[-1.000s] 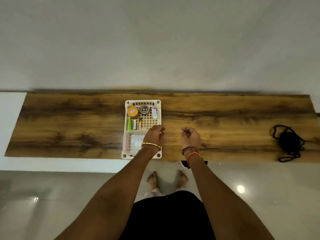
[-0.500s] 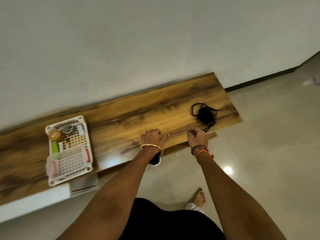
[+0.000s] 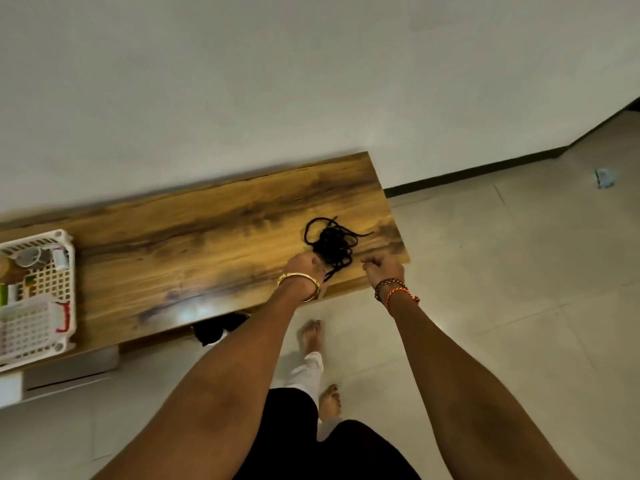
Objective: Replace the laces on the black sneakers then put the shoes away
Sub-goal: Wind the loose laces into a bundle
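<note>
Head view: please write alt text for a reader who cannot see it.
Two hands reach a tangle of black laces near the right end of a wooden shelf; the left hand touches it, the right hand is beside it. A white basket sits far left.

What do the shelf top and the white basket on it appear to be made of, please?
Shelf top: wood or wood-look laminate, judging by dark grain streaks and a soft sheen; which one is unclear. White basket: moulded plastic, by its even grid of holes and rounded rim.
</note>
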